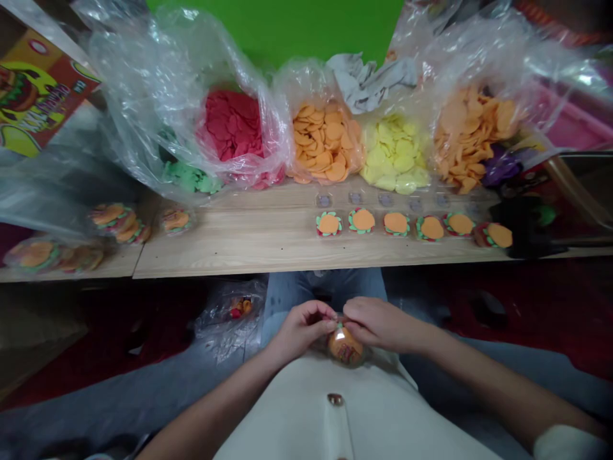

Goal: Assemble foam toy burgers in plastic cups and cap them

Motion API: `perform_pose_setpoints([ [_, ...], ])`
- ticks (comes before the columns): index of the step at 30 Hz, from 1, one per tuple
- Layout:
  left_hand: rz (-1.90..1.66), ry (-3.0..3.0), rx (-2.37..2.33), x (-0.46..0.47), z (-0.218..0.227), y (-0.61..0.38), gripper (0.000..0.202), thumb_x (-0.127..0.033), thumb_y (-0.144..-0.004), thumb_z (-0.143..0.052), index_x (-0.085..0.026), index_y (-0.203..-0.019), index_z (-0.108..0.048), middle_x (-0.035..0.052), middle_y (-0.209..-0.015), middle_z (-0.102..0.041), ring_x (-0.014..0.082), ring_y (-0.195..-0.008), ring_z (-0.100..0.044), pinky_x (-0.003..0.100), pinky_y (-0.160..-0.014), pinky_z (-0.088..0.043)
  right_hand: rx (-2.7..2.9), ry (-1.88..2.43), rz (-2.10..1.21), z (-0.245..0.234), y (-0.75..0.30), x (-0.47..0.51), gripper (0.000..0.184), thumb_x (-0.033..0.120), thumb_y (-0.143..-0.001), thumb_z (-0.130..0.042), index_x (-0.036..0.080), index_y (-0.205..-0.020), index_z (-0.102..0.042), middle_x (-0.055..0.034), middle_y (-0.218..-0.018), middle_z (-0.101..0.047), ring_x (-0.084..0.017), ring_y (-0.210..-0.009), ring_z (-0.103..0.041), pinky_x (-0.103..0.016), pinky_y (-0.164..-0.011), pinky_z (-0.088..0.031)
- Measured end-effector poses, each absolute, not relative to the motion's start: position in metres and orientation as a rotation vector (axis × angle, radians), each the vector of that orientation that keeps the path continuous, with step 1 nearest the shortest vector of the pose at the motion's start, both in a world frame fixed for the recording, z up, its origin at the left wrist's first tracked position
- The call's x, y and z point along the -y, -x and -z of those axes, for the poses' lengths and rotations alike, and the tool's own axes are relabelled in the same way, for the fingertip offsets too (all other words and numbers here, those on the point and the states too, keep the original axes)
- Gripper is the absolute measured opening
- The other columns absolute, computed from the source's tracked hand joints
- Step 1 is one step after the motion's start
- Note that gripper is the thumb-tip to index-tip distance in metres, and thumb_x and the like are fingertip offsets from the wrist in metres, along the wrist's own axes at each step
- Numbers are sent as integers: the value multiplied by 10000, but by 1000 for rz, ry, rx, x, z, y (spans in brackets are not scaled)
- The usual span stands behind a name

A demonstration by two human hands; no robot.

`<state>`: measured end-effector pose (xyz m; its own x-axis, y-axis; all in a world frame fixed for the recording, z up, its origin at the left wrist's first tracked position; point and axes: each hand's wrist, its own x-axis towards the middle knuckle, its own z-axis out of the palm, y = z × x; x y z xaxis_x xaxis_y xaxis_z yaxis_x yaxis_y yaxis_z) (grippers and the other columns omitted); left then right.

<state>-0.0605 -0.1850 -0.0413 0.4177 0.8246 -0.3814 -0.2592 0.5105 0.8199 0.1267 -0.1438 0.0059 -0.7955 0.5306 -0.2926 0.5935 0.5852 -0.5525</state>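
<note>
Both hands meet close to my body, below the table edge. My left hand and my right hand pinch the top of a small clear packet holding an orange burger-shaped candy. The fingers of both hands are closed on the packet. On the wooden table a row of several assembled orange-and-green burger candies lies to the right.
Open plastic bags along the table's far side hold red pieces, orange pieces, yellow pieces, pale orange pieces and green pieces. Packed candies lie at the left. A printed box stands at the far left.
</note>
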Motion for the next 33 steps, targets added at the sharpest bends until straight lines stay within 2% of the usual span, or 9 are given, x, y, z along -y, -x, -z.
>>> perform_pose_setpoints([
  [6,-789,-1173,-972,193,42,60,158,-285,-762,-556,-176,-813,-659,56,-806,-612,159,-779,-529,251,-726,-392,-2669,-996,1104,8,-127,156,113,154,-764,-409,166,-659,-449,15,-619,-450,-94,-567,-354,-231,-527,-228],
  [11,-804,-1303,-955,192,39,59,161,-273,-773,-546,-189,-831,-670,65,-821,-620,164,-808,-537,254,-755,-385,-2637,-1032,1170,7,-126,159,126,162,-757,-412,164,-634,-441,25,-597,-440,-82,-545,-342,-223,-515,-216],
  [18,-814,-670,-887,193,57,46,219,-306,-621,-704,-151,-739,-605,10,-681,-574,94,-592,-490,201,-573,-377,-2594,-1232,1166,3,-134,161,110,175,-727,-456,164,-630,-405,33,-602,-425,-79,-558,-340,-218,-514,-220],
  [24,-752,-1023,-882,195,45,47,151,-303,-718,-616,-152,-719,-629,29,-706,-574,111,-650,-494,210,-612,-384,-2634,-1107,1177,-11,-130,164,45,155,-699,-464,177,-671,-438,35,-602,-438,-86,-555,-339,-225,-514,-207],
  [28,-720,-933,-876,194,46,47,193,-343,-727,-598,-151,-717,-610,11,-649,-540,94,-586,-455,195,-547,-355,-2661,-1174,1170,0,-128,167,92,152,-746,-423,172,-659,-441,20,-614,-449,-95,-576,-363,-226,-543,-241],
  [33,-677,-708,-915,189,53,44,268,-388,-682,-635,-131,-675,-558,-17,-583,-500,65,-500,-405,178,-485,-312,-2468,-1378,1493,22,-146,170,159,293,-838,-410,178,-733,-445,21,-667,-484,-95,-601,-416,-205,-537,-289],
])
